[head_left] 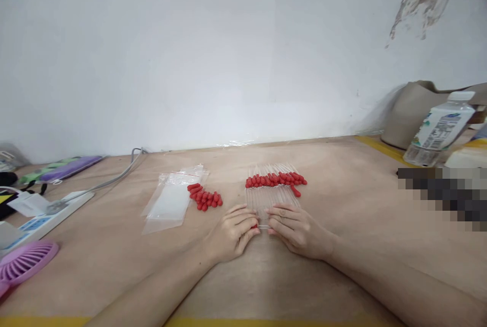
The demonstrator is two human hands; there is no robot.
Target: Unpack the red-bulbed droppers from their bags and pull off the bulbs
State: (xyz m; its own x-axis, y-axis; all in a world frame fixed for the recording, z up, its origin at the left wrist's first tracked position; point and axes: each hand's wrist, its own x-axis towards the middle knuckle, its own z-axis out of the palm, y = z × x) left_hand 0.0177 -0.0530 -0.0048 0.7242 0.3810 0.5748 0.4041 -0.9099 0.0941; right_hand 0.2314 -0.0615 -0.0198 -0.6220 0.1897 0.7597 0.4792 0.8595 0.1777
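Both forearms reach in from the near edge of the worktop [342, 180], angled toward each other, with the hands low over the surface, palms turned inward and knuckles up. The left hand [234, 231] has its thumb and fingers closed on one red bulb [254, 226], mostly hidden by the fingertips. The right hand [299, 229] pinches one clear tube [264, 227] between thumb and fingers; this tube lies crosswise, bridging the gap between the two hands. Just beyond the fingers is a bed of thin clear tubes [268, 197], laid side by side, too many and too fine to count. Across it runs one band of red bulbs [276, 180], packed too tightly for a sure count, with a single bulb [296, 191] sticking out on its near right side. To the left, one loose pile of bulbs [205, 198], well over a dozen, sits at the edge of at least two overlapping clear plastic bags [165, 205]. Farther out are one power strip [53, 221] and one pink fan [30, 261] at left, and one white-capped bottle [441, 129] at right.
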